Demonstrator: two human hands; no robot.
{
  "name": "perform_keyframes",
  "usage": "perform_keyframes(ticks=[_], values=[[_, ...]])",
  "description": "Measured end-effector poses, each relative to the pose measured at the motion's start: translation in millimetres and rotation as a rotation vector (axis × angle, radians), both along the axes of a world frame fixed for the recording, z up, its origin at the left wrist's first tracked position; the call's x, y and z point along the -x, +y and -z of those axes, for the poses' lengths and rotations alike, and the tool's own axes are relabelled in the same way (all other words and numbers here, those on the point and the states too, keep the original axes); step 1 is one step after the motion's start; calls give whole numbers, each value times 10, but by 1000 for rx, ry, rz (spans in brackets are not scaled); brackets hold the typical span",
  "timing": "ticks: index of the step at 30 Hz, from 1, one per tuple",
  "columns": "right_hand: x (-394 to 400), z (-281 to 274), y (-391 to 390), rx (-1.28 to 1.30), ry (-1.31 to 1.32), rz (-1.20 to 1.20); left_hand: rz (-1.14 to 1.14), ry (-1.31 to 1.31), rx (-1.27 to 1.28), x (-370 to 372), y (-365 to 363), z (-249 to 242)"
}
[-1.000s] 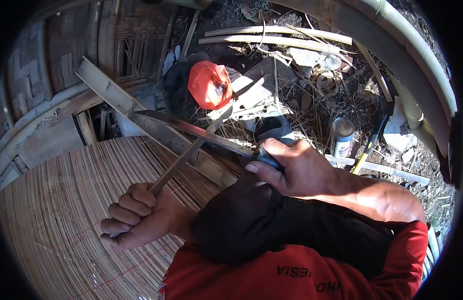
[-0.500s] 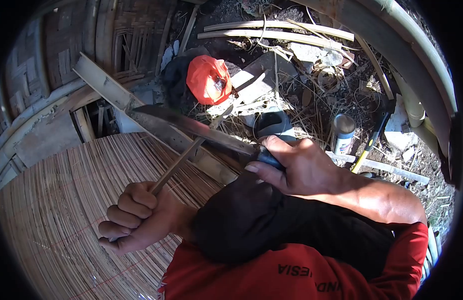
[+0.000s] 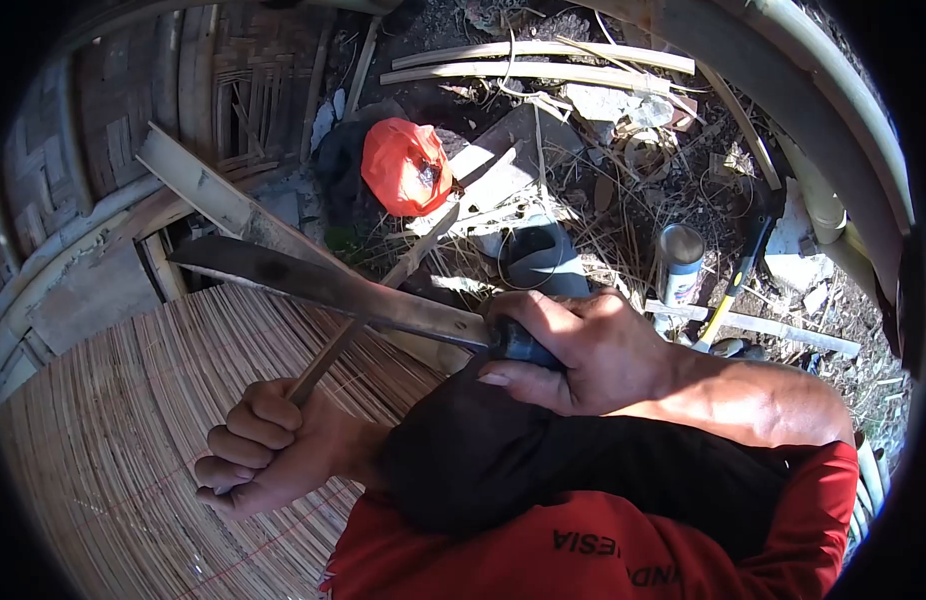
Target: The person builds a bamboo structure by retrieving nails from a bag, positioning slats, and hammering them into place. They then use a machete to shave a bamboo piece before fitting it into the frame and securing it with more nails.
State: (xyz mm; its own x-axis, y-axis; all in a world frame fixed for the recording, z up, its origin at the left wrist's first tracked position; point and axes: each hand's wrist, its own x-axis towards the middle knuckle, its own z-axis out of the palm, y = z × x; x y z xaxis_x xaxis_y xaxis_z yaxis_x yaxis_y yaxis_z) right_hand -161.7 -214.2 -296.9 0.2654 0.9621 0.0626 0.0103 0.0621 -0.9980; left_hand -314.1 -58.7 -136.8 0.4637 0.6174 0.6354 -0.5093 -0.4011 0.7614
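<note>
My right hand point(image 3: 593, 355) is closed round the dark handle point(image 3: 524, 340) of a machete, with the thumb along its lower side. The machete's long blade point(image 3: 333, 290) points to the upper left, its tip over a split bamboo piece. My left hand point(image 3: 273, 445) is a fist, palm side turned up, gripping a thin bamboo stick point(image 3: 328, 362). That stick slants up and to the right and passes under the blade, which crosses it a short way above my fist. Both forearms lie by a knee in black cloth point(image 3: 463, 440).
A mat of thin strips point(image 3: 133, 420) spreads at the left. A split bamboo length point(image 3: 213, 195) leans behind the blade. Beyond lie an orange plastic bag point(image 3: 403, 165), a can point(image 3: 680, 265), a yellow-handled tool point(image 3: 725, 305), bamboo strips point(image 3: 543, 70) and scattered shavings.
The machete blade has moved left and down along the stick, closer to my left fist, and its tip has swung out to the left. Both hands keep their grip.
</note>
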Motion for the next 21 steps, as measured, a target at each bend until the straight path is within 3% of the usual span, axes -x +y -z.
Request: perform_keyframes(ticks=[4, 6, 8, 10, 14, 16, 18, 21], values=[[32, 61, 23, 96, 25, -81, -57, 5, -35, 90, 69, 12], [33, 31, -13, 9, -37, -52, -64, 12, -45, 66, 35, -1], [45, -13, -24, -221, -61, 161, -112, -1, -41, 66, 21, 16], [5, 150, 3, 77, -48, -102, -144, 6, -33, 76, 21, -5], [24, 22, -20, 32, -62, -50, -106, 18, -35, 55, 31, -12], [66, -27, -50, -207, -109, 179, -69, 4, -36, 31, 16, 5], [21, 84, -28, 83, -194, -61, -95, 28, -39, 101, 16, -22], [-42, -7, -34, 51, -224, -31, -84, -7, -56, 28, 47, 21]])
